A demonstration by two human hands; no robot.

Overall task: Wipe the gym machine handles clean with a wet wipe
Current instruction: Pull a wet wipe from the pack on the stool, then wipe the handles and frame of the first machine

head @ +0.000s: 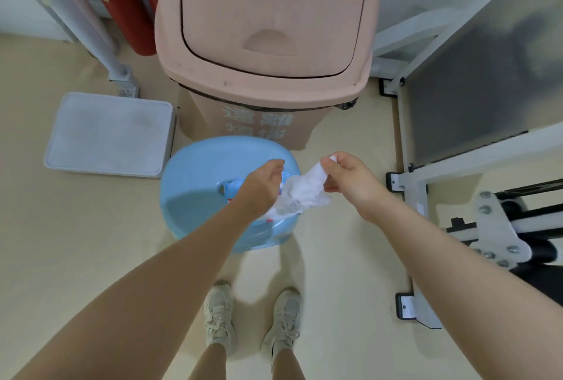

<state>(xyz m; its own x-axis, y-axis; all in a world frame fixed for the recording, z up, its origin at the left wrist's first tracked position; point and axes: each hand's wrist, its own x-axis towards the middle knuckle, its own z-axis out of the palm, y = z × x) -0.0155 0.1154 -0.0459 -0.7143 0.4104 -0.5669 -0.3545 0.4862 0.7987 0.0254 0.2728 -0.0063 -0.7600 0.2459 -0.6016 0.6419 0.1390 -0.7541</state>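
Wet wipe [304, 194], white and crumpled, held in the air between both hands above the right rim of a light-blue stool [195, 172]. Its long axis runs from lower left, where the bunched end meets the left hand [259, 188], to upper right, where a corner is pinched by the right hand [347, 178]. The right hand's thumb and forefinger close on that corner; the remaining fingers curl loosely. The left hand is seen from the back with its fingers turned down over the wipe's lower end and over a blue-and-white wipe pack [233, 189] on the stool; whether it grips the sheet, the pack, or both cannot be told from this angle. The wipe is probably being drawn out or spread, so the wiping itself is judged not yet begun.

The gym machine [487, 227], with white frame tubes, a bolted bracket and dark padded rollers, stands to the person's right, nearer the right hand; no handle is clearly identifiable. The coming move therefore likely carries the wipe rightward. Behind the stool stands a pink lidded bin [265, 29]; a grey mat [109, 133] lies to the left, and two pale shoes [253, 321] appear below.
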